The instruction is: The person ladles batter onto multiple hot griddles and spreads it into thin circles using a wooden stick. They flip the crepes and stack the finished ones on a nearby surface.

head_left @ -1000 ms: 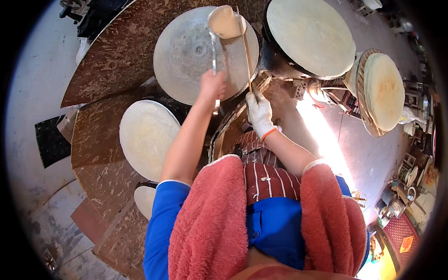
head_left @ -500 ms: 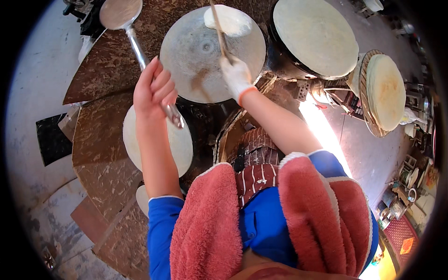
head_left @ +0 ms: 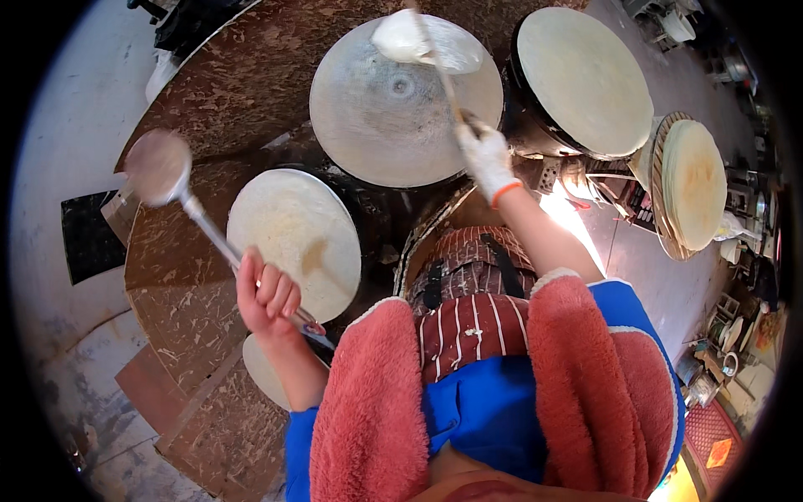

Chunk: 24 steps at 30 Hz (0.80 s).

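Observation:
My bare left hand (head_left: 268, 291) is closed round the metal handle of a large ladle (head_left: 157, 167), its round bowl held out to the left over the brown table. Close by lies a round griddle (head_left: 288, 222) covered with a pale thin flatbread. My right hand (head_left: 488, 159), in a whitish glove with an orange cuff, grips a thin wooden stick (head_left: 445, 77) over the far griddle (head_left: 368, 125). A pool of white batter (head_left: 410, 40) sits on that griddle's far part, and the stick crosses in front of it; its far end is hard to make out.
On the right, another black-rimmed griddle bears a pale flatbread (head_left: 585, 84). Beyond it a stack of round flatbreads (head_left: 698, 184) rests on a woven round tray (head_left: 661, 201). A brown worn table (head_left: 201, 109) curves round the griddles. Clutter lines the far right.
My left hand has swung the ladle nearer and down, away from the far griddle. The right hand has shifted right with the stick, and the batter has spread further rightward.

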Available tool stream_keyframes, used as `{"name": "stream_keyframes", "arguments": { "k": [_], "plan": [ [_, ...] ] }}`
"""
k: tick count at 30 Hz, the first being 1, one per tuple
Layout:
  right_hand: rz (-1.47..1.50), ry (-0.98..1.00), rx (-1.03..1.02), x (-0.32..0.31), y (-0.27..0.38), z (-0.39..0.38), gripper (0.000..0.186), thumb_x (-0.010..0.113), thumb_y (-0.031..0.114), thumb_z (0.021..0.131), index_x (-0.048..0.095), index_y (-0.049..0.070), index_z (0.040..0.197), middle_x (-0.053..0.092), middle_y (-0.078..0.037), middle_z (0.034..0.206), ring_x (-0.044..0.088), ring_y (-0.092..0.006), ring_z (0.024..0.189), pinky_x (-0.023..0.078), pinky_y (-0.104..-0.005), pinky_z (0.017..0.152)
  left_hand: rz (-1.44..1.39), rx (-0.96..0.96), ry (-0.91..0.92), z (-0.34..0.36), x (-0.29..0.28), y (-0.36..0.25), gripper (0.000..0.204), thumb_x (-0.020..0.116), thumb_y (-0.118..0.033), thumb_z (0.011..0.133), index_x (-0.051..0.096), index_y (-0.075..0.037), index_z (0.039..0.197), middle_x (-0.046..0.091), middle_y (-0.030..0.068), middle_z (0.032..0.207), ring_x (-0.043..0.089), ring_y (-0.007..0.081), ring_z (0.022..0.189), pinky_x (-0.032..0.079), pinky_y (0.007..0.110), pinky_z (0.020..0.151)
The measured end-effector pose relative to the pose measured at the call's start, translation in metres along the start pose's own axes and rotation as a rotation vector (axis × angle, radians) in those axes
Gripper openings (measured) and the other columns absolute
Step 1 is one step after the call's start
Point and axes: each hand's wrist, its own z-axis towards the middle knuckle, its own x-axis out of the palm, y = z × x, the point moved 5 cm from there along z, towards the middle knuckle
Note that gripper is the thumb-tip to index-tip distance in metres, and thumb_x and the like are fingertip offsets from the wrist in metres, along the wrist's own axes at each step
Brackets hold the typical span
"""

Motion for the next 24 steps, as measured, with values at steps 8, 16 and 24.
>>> {"name": "stream_keyframes", "arguments": {
  "k": [8, 16, 24],
  "plan": [
    [-0.045, 0.223, 0.188, 0.033, 0.011, 0.002, 0.045, 0.052, 0.036, 0.084, 0.057, 0.012, 0.122, 0.066, -0.017, 0.095, 0.064, -0.0224, 0.089, 0.047, -0.0305, 0.078, 0.018, -0.040, -0.255, -0.023, -0.019, 0.032, 0.029, 0.033, -0.027, 0.099, 0.035, -0.012, 0.074, 0.030, -0.0040, 0.054, 0.028, 0.0072, 0.041, 0.033, 0.025, 0.041],
    [-0.181, 0.223, 0.005, -0.023, -0.015, 0.068, 0.047, 0.051, 0.038, 0.083, 0.057, 0.009, 0.120, 0.065, -0.017, 0.100, 0.062, -0.0251, 0.093, 0.046, -0.0309, 0.083, 0.058, 0.134, -0.526, -0.051, -0.036, 0.037, 0.033, 0.031, -0.029, 0.099, 0.034, -0.013, 0.071, 0.024, -0.0056, 0.047, 0.021, 0.0062, 0.034, 0.024, 0.024, 0.031],
    [-0.150, 0.638, -0.005, -0.019, 0.020, 0.063, 0.050, 0.054, 0.037, 0.083, 0.056, 0.007, 0.122, 0.064, -0.017, 0.106, 0.061, -0.0237, 0.099, 0.044, -0.0303, 0.088, -0.069, 0.209, -0.595, -0.044, -0.013, 0.057, 0.033, 0.029, -0.030, 0.100, 0.035, -0.013, 0.072, 0.024, -0.0055, 0.046, 0.020, 0.0065, 0.033, 0.024, 0.024, 0.031]
  ]
}}
